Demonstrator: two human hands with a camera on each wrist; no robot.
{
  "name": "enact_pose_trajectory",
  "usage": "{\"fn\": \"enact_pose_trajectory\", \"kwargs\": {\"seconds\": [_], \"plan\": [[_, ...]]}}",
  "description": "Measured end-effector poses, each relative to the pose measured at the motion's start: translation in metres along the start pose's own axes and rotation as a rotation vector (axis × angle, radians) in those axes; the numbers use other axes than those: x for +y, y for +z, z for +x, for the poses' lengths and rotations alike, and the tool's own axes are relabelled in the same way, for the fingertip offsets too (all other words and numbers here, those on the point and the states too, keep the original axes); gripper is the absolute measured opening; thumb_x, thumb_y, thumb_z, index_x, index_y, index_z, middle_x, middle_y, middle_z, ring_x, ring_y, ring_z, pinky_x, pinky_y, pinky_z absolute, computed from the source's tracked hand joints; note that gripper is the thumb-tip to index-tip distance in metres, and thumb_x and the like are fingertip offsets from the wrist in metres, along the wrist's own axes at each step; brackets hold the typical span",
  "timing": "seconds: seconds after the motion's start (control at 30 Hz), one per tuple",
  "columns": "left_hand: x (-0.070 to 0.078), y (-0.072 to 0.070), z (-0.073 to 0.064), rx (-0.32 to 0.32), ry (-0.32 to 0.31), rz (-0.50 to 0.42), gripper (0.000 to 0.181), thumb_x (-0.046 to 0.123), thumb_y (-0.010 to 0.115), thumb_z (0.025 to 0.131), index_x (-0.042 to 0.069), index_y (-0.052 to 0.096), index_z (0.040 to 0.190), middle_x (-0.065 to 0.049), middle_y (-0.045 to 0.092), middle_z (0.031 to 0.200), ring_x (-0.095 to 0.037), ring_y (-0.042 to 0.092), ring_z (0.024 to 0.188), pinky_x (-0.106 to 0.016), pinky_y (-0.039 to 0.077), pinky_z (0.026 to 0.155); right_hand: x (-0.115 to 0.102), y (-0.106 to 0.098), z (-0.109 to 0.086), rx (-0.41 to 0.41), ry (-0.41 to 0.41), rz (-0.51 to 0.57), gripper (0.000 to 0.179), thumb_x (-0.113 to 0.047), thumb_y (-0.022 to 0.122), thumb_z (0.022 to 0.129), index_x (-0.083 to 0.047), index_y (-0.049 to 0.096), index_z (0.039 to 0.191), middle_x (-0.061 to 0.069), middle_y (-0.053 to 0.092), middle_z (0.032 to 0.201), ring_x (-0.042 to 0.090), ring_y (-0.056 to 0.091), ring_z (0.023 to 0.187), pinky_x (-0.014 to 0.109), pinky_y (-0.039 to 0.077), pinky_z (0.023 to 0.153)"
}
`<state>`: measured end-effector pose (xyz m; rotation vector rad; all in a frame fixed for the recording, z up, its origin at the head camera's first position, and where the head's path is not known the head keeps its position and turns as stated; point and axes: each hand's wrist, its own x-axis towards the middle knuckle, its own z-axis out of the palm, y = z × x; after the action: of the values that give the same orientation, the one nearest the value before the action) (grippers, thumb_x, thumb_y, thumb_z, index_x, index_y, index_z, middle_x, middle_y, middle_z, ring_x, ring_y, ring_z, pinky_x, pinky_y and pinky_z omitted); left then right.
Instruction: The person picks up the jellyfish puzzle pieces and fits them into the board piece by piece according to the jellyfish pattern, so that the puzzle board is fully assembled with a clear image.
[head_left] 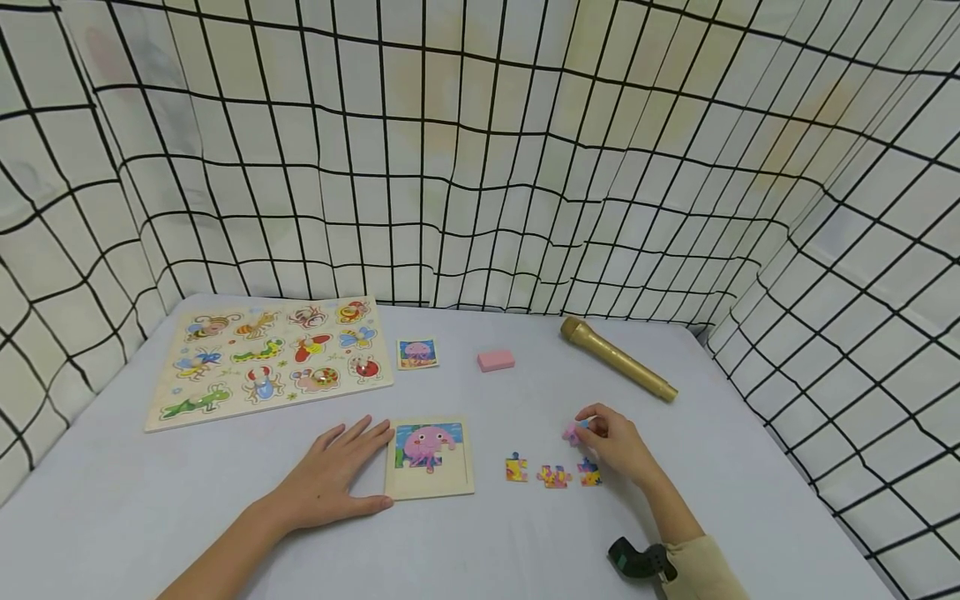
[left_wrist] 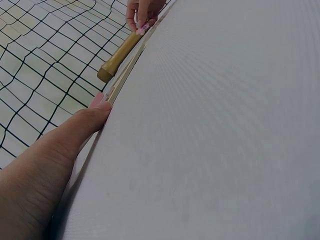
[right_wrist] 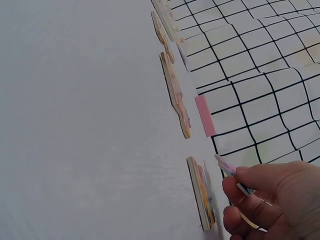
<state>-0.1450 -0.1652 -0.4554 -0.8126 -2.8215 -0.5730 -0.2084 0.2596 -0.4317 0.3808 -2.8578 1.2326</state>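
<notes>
My left hand (head_left: 330, 477) lies with fingers spread at the left side of a small wooden puzzle board (head_left: 435, 483), thumb and fingertips touching its edge. In the board, joined pieces show part of a pink octopus; the lower part is bare wood. My right hand (head_left: 618, 442) pinches a pink and blue puzzle piece (right_wrist: 228, 166) between thumb and fingers, above the table. Just below that hand lie a yellow piece (head_left: 516, 469), a pink and yellow piece (head_left: 555, 477) and a blue and yellow piece (head_left: 589, 473), each apart from the others.
A large insect puzzle board (head_left: 277, 350) sits at the back left. Next to it are a small octopus picture card (head_left: 417, 353), a pink block (head_left: 496, 361) and a gold microphone (head_left: 618, 359). Black wire grid (head_left: 465, 208) surrounds the white table (head_left: 525, 550).
</notes>
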Motion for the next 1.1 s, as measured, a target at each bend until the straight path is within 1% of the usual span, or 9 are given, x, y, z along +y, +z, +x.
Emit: {"fn": "enact_pose_trajectory", "kwargs": {"seconds": [0.23,0.37,0.5,0.6,0.73,0.8,0.97,1.1], "plan": [[-0.001,0.0,0.0,0.0,-0.003,0.0,0.091,0.073,0.05,0.074,0.011,0.039,0.14,-0.003,0.036,0.144,-0.028,0.023,0.135,-0.051,0.014,0.105,-0.006,0.003,0.002,-0.012,0.023,0.046,0.017,-0.02,0.065,0.086,-0.011,0.059,0.1,0.0,0.05,0.064,0.01,0.041,0.054,0.021,0.034,0.047],[0.0,0.001,0.0,0.015,0.002,0.004,0.091,0.072,0.052,0.074,0.011,0.04,0.139,-0.004,0.037,0.143,-0.028,0.025,0.134,-0.051,0.016,0.104,-0.021,0.003,0.0,-0.019,0.008,0.066,0.017,-0.014,0.063,0.087,-0.006,0.058,0.101,0.003,0.051,0.066,0.009,0.041,0.054,0.021,0.033,0.046],[0.0,0.002,0.0,0.029,0.011,0.007,0.09,0.071,0.053,0.073,0.01,0.041,0.138,-0.004,0.038,0.143,-0.029,0.026,0.133,-0.051,0.017,0.103,-0.036,0.004,-0.001,-0.013,-0.017,0.071,0.015,-0.01,0.062,0.087,-0.003,0.058,0.1,0.008,0.052,0.066,0.011,0.042,0.055,0.022,0.034,0.048],[0.0,0.001,-0.001,0.019,0.009,0.005,0.09,0.071,0.052,0.074,0.01,0.04,0.139,-0.004,0.037,0.143,-0.029,0.025,0.134,-0.051,0.016,0.104,-0.032,0.008,0.003,-0.014,-0.028,0.055,0.015,-0.015,0.064,0.087,-0.008,0.058,0.099,0.005,0.054,0.067,0.011,0.043,0.057,0.023,0.036,0.05],[0.0,0.0,0.0,0.003,0.001,0.009,0.091,0.073,0.05,0.074,0.01,0.039,0.14,-0.004,0.036,0.144,-0.029,0.024,0.135,-0.051,0.015,0.104,-0.022,0.014,0.013,-0.024,-0.074,0.045,0.017,-0.024,0.065,0.086,-0.013,0.059,0.098,0.0,0.056,0.067,0.012,0.045,0.058,0.023,0.038,0.05],[0.0,0.0,0.0,-0.004,-0.004,0.008,0.091,0.073,0.049,0.074,0.011,0.039,0.14,-0.004,0.036,0.144,-0.029,0.023,0.135,-0.051,0.015,0.105,-0.022,0.018,0.017,-0.032,-0.095,0.05,0.018,-0.026,0.065,0.086,-0.014,0.059,0.097,-0.001,0.056,0.068,0.013,0.045,0.058,0.023,0.037,0.049],[0.0,0.0,0.0,-0.018,-0.011,-0.001,0.092,0.073,0.049,0.074,0.011,0.038,0.14,-0.003,0.034,0.145,-0.028,0.022,0.135,-0.051,0.014,0.105,-0.031,0.027,0.024,-0.041,-0.122,0.054,0.017,-0.023,0.066,0.085,-0.012,0.06,0.096,-0.002,0.054,0.069,0.011,0.043,0.058,0.021,0.034,0.048],[0.0,0.0,0.0,-0.013,-0.011,0.002,0.092,0.074,0.049,0.074,0.011,0.038,0.14,-0.003,0.035,0.145,-0.028,0.023,0.135,-0.051,0.014,0.105,-0.041,0.035,0.029,-0.047,-0.151,0.036,0.014,-0.02,0.066,0.085,-0.012,0.06,0.094,-0.003,0.053,0.071,0.011,0.045,0.06,0.021,0.035,0.049]]}}
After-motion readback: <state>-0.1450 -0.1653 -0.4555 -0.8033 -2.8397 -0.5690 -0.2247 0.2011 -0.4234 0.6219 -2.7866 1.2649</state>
